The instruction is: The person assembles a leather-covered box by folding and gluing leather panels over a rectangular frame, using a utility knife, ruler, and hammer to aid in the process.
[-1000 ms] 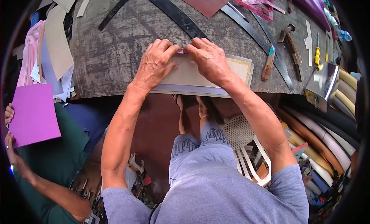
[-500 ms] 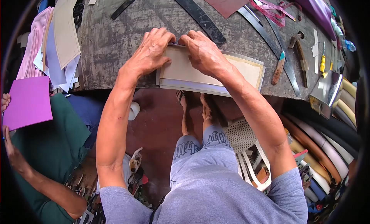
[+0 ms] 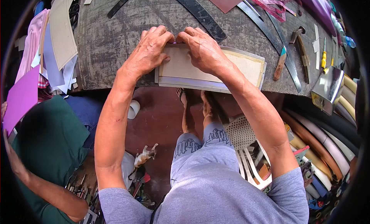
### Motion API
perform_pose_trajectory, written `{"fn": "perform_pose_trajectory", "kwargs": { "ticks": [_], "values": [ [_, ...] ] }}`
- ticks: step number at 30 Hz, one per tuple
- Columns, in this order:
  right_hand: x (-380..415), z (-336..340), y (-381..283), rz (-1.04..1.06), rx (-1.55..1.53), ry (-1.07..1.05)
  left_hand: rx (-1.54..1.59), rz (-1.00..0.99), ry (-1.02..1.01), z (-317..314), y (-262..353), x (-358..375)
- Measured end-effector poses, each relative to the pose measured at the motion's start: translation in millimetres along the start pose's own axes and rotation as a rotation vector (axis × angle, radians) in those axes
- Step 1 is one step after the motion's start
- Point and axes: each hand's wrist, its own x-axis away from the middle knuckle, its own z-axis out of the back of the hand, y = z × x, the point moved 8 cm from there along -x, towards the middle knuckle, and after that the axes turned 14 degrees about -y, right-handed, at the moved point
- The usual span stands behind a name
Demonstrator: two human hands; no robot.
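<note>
A long beige panel (image 3: 179, 67) with a pale lilac-grey border lies at the table's near edge, its front part jutting past it. At the panel's far edge, my left hand (image 3: 151, 50) has its fingers curled over the border, the thumb resting on the beige face. Close beside it, my right hand (image 3: 203, 50) is also curled onto that far edge, fingertips bent down. A sliver of purple shows between the two hands. My fingertips themselves are mostly hidden behind the knuckles.
On the dark table (image 3: 108, 50) lie black strips (image 3: 198, 15), a wooden-handled knife (image 3: 280, 64), a hammer (image 3: 300, 50), a yellow screwdriver (image 3: 323, 60) and a pink measuring tape (image 3: 269, 8). At left a co-worker holds a purple sheet (image 3: 21, 96). A cat (image 3: 144, 156) is on the floor.
Both hands stay at the panel's far edge with only slight shifts. The co-worker's purple sheet has moved left and tilted. More of the cat shows on the floor.
</note>
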Motion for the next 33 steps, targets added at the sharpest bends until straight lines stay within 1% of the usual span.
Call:
{"fn": "perform_pose_trajectory", "kwargs": {
  "ticks": [3,6,9,11,13,14,17,18,19,21,23,24,25,26,27,30,33],
  "values": [
    [2,1,-3,-0.01,0.04,0.0,-0.052,0.002,0.045,2,5,3],
    [7,0,-8,-0.004,0.116,0.045,-0.107,0.003,0.081,3,12,8],
    [14,-1,-20,0.063,0.22,0.186,-0.145,-0.012,0.122,2,14,16],
    [19,-4,-21,0.076,0.276,0.199,-0.176,-0.025,0.139,1,21,16],
    [26,0,-15,0.087,0.24,0.198,-0.186,0.005,0.075,-2,24,14],
    [32,2,-6,0.068,0.187,0.122,-0.201,0.025,0.056,-3,25,13],
    [87,33,57,-0.066,0.183,0.174,-0.268,0.098,0.036,-4,29,17],
    [114,58,68,-0.14,0.179,0.11,-0.293,0.123,0.032,-5,30,13],
    [128,67,92,-0.268,0.101,-0.068,-0.285,0.113,0.047,-8,37,6],
    [152,85,114,-0.292,0.108,-0.05,-0.27,0.099,0.073,-16,62,-14],
    [157,89,116,-0.251,0.109,-0.035,-0.125,-0.051,0.064,-38,107,-48],
    [158,89,117,-0.227,0.109,-0.028,-0.137,-0.104,0.079,-50,132,-66],
    [160,89,116,-0.196,0.108,-0.002,-0.263,-0.098,0.084,-67,150,-84],
    [164,89,113,-0.165,0.107,0.022,-0.299,-0.04,0.09,-71,160,-94],
    [167,89,110,-0.134,0.107,0.044,-0.333,0.019,0.096,-72,164,-100],
    [170,85,110,-0.143,0.109,0.059,-0.158,0.032,0.1,-60,161,-103],
    [170,83,107,-0.093,0.118,0.049,-0.096,-0.027,0.05,-62,153,-105]
  ]
}}
